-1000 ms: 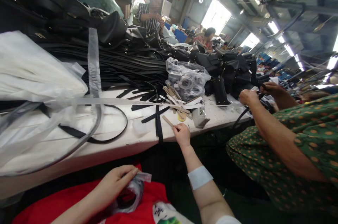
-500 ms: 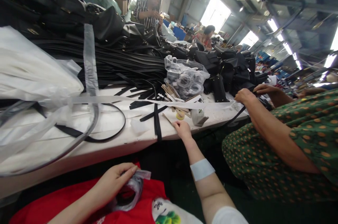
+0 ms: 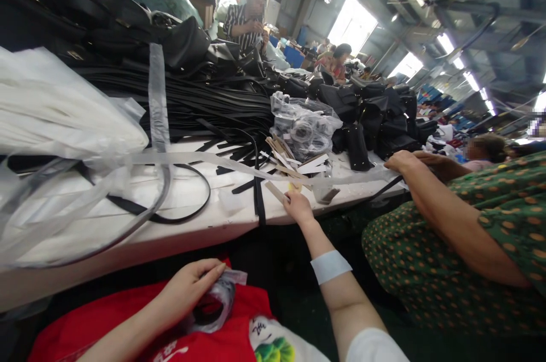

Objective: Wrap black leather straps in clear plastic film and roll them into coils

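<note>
Low over the red cloth in my lap, my left hand (image 3: 194, 288) is closed on a coiled dark strap wrapped in clear plastic (image 3: 226, 296), whose loose plastic end sticks out past the thumb. Up at the table edge, my right hand (image 3: 298, 207) pinches the end of a flat beige strip (image 3: 275, 191), seemingly cardboard. Just behind those fingers lies a small yellow round piece (image 3: 294, 186). A pile of beige and white strips (image 3: 294, 162) spreads farther back, beside a plastic bag of coiled pieces (image 3: 303, 126).
On the white table (image 3: 230, 220), long black straps (image 3: 205, 92) and black bags (image 3: 384, 117) are heaped. A long clear plastic sleeve (image 3: 205, 158) crosses the front toward a co-worker's hands (image 3: 403, 162) at right. White sheets in plastic (image 3: 63, 106) lie left. Others work behind.
The beige strip in my right hand has turned, showing more of its broad face. My left hand keeps its hold on the wrapped coil. The whole view has shifted slightly.
</note>
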{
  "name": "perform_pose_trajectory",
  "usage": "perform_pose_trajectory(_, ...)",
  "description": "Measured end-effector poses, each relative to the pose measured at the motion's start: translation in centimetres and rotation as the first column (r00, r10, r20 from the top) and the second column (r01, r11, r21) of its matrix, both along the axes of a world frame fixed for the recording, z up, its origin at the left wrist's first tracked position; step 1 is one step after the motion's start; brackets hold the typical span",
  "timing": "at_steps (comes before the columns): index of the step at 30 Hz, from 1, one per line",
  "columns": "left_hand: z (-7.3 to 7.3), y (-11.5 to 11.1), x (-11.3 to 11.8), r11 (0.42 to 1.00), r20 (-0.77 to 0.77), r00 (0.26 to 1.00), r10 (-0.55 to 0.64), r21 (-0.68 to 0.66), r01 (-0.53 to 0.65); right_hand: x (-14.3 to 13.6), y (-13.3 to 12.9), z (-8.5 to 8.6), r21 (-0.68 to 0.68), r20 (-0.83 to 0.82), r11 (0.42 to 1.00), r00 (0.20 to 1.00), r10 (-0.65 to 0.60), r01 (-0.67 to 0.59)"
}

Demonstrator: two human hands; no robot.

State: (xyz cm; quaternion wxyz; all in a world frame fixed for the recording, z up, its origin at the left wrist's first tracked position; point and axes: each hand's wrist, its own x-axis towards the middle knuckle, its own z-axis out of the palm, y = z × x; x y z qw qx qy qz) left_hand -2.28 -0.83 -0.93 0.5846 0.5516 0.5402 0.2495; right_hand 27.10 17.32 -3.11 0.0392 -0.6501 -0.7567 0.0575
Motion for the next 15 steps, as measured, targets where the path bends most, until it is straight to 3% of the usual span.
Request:
perform_pose_trajectory(7,-0.3,-0.1,0.0,1.000,-0.017,1.000,-0.013,0.010,0.013,-1.6,0.9,2.0,0.038,0.043,0.982,0.982,-0.184,0.183)
perform_pose_trajectory(11,-0.2,-0.3,-0.4,0.999,0.007,1.000,0.022,-0.027,-0.022,-1.9,-1.3,4.3,0.077,0.032,0.966,0.968,-0.250,0.247)
perform_pose_trajectory(13,0.1,-0.3,-0.6,0.994,0.035,0.998,0.044,-0.101,-0.041,-2.1,-3.7,5.7,0.015,-0.013,0.978,0.978,-0.206,0.206)
perform_pose_trajectory(15,0.3,-0.3,-0.5,0.979,0.072,0.995,0.069,-0.199,-0.054,-2.5,-6.7,7.5,-0.117,-0.185,0.993,0.981,-0.053,0.032)
